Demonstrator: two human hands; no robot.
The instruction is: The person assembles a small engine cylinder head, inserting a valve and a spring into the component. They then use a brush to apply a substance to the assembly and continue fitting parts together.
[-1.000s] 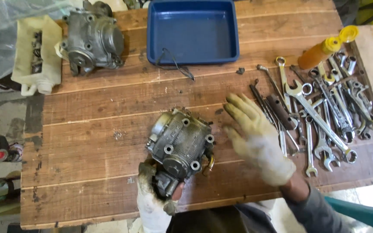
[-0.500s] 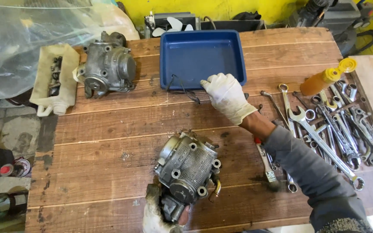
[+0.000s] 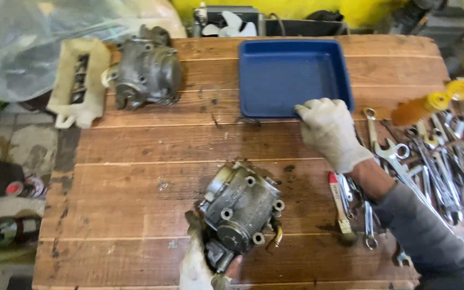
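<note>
My gloved left hand (image 3: 202,268) grips the lower end of a grey metal engine housing (image 3: 240,207), which rests on the wooden table (image 3: 135,182) near its front edge. My gloved right hand (image 3: 328,129) reaches across to the blue plastic tray (image 3: 291,70) at the back. Its fingers curl over the tray's near rim by the right corner. The tray looks empty inside.
A second grey housing (image 3: 146,70) and a white cast block (image 3: 79,80) sit at the back left. Several wrenches (image 3: 436,166), a small brush (image 3: 340,201) and an orange bottle (image 3: 420,107) crowd the right side. Clear plastic sheeting (image 3: 28,43) hangs off the left.
My right hand left the wrenches, reached to the tray's near rim and took hold; the tray has slid a little to the right. My left hand keeps its grip on the housing.
</note>
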